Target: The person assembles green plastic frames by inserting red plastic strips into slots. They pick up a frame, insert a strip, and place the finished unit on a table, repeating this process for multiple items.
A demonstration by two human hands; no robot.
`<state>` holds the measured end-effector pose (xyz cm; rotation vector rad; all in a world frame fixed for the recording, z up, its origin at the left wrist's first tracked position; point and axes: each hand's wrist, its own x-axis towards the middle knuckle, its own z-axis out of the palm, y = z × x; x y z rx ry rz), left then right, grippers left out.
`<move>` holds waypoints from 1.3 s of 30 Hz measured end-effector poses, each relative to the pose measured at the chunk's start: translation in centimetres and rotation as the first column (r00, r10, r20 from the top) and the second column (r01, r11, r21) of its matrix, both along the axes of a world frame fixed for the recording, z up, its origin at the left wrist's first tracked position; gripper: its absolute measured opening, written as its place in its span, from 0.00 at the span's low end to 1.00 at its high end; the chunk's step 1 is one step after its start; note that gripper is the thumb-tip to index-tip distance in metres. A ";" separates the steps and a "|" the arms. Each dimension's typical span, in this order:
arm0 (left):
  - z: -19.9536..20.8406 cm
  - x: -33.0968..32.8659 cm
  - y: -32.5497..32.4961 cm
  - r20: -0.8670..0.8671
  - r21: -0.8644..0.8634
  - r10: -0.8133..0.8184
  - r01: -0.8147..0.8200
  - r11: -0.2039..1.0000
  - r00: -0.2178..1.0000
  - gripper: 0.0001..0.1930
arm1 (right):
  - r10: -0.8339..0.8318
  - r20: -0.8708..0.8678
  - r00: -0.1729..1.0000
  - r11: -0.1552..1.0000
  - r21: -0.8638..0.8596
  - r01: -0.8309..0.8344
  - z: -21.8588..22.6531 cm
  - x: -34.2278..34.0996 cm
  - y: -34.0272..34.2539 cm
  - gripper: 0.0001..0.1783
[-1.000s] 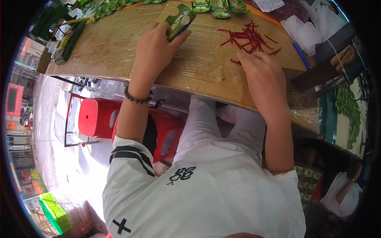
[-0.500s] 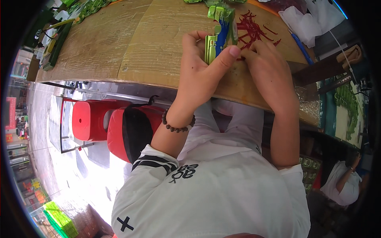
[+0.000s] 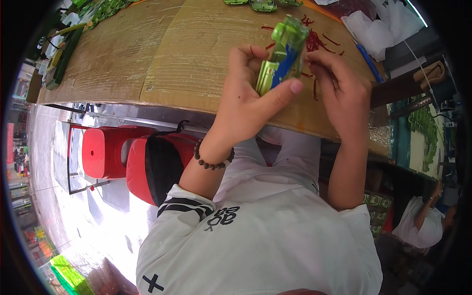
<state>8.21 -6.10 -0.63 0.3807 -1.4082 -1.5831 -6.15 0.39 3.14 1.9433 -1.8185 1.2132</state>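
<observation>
A shiny green plastic toy car body (image 3: 268, 76) with a blue section stands tilted in my left hand (image 3: 250, 101), held between the thumb and curled fingers. Close to its right side is my right hand (image 3: 341, 91), with thumb and forefinger drawn together; whatever they pinch is too small to make out. Thin red strips (image 3: 314, 42) lie in a loose pile on the brown tabletop (image 3: 191, 59) behind the hands. One red strip shows just below the right fingertips.
Several green car bodies (image 3: 263, 5) sit at the table's far edge, and more green parts (image 3: 110, 10) are heaped far left. A blue pen-like tool (image 3: 368, 59) and white plastic bags (image 3: 371, 32) lie right. Red stools (image 3: 105, 152) stand left. Another person (image 3: 420, 223) sits at lower right.
The toy car body has turned and shifted slightly right and nearer in my left hand. My right hand's fingers have risen to its right side from the tabletop near the red strips.
</observation>
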 end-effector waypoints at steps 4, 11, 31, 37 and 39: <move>-0.7 0.8 -0.1 0.004 -0.225 -0.207 0.203 0.953 0.978 0.33 | 0.156 0.101 0.983 0.956 -0.265 -0.125 0.3 -0.1 1.3 0.11; 0.3 1.0 0.5 0.034 -0.030 -0.249 0.250 0.968 0.968 0.38 | 0.085 -0.167 0.982 0.903 -0.404 -0.147 1.8 -0.5 2.0 0.16; 0.4 1.2 0.3 0.103 -0.156 -0.215 0.230 0.961 0.971 0.33 | 0.194 -0.043 0.980 0.950 -0.240 -0.199 1.9 1.7 2.6 0.22; 0.9 1.5 0.5 0.143 -0.101 -0.178 0.193 0.976 0.974 0.33 | 0.259 -0.091 0.962 0.905 -0.325 -0.274 1.6 1.2 1.6 0.20; 0.6 1.2 0.7 0.069 -0.047 -0.195 0.199 0.979 0.978 0.32 | 0.262 -0.071 0.963 0.909 -0.318 -0.270 1.2 1.5 1.8 0.21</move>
